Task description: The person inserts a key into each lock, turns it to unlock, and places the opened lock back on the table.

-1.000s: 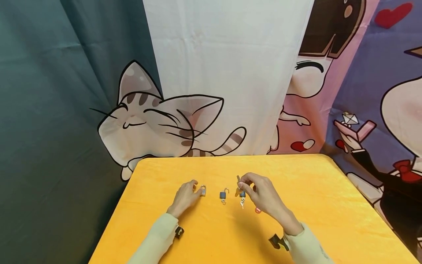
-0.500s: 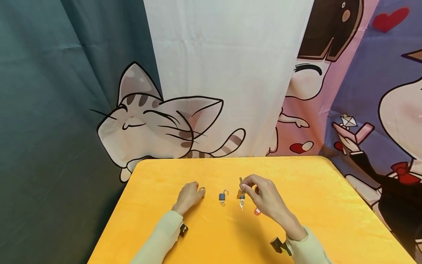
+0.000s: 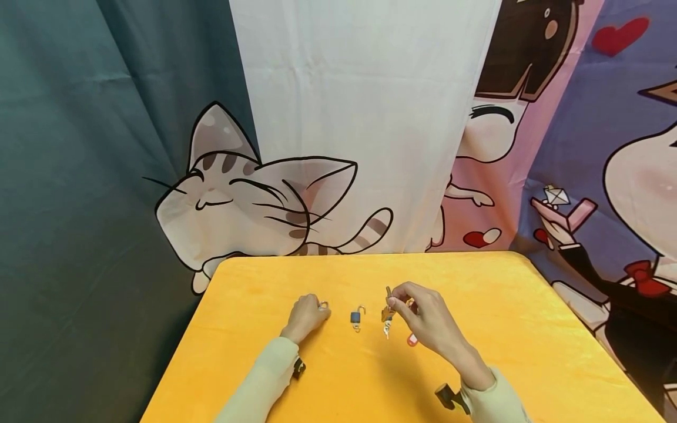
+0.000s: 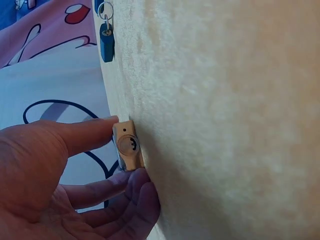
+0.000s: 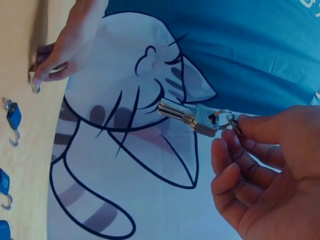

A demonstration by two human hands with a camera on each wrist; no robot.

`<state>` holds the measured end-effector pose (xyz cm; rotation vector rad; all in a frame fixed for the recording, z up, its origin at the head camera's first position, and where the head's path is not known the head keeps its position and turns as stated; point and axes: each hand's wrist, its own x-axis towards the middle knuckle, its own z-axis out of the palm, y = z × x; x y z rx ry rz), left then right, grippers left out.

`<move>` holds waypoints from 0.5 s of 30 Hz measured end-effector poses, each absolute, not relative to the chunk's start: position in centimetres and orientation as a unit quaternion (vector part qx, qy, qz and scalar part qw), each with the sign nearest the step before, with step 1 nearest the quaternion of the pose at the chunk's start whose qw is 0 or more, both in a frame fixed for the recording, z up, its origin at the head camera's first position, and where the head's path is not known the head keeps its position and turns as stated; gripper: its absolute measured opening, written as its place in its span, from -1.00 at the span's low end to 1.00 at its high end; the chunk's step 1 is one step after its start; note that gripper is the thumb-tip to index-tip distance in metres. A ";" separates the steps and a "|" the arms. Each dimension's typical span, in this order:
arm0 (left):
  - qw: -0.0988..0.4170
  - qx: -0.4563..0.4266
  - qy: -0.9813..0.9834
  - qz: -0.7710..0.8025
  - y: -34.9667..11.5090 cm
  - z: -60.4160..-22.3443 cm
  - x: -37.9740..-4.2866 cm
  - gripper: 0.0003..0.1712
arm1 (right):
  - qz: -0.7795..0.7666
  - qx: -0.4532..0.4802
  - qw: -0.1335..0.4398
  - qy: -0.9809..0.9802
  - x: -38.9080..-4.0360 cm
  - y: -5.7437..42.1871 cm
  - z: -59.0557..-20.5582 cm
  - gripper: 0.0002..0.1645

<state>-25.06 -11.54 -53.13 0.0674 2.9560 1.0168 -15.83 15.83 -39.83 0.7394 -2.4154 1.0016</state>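
Observation:
My left hand (image 3: 307, 317) is at the left of the padlocks on the yellow table. Its thumb and fingers grip a small padlock (image 4: 129, 145) by opposite sides; a round sticker marked 3 shows on its end. Above the table, my right hand (image 3: 423, 311) pinches a key ring (image 5: 231, 122) between thumb and fingers. A bunch of keys (image 5: 192, 119) hangs from that ring. Between the hands lies a blue padlock (image 3: 355, 318), its shackle open and a key in its bottom. Another blue padlock (image 5: 4, 181) lies below the right hand, mostly hidden in the head view.
A red and white round tag (image 3: 412, 339) lies on the table (image 3: 338, 382) below my right hand. Part of one more blue padlock (image 5: 4, 231) shows at the right wrist view's edge. Behind the table hangs a printed cloth (image 3: 365, 117) with a cartoon cat.
My left hand has closed around the padlock it was beside, covering most of it in the head view. My right hand keeps holding the keys in nearly the same place.

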 end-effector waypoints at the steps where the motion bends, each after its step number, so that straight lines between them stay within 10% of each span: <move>1: 0.010 0.021 0.946 0.324 -11.5 -53.1 -25.1 -0.48 | 0.361 0.267 0.211 -0.868 -15.8 15.8 -39.9 -0.95; 15: 0.049 0.006 0.953 0.298 -10.9 -52.4 -25.1 -0.60 | 0.365 0.270 0.208 -0.867 -15.8 15.8 -40.0 -0.93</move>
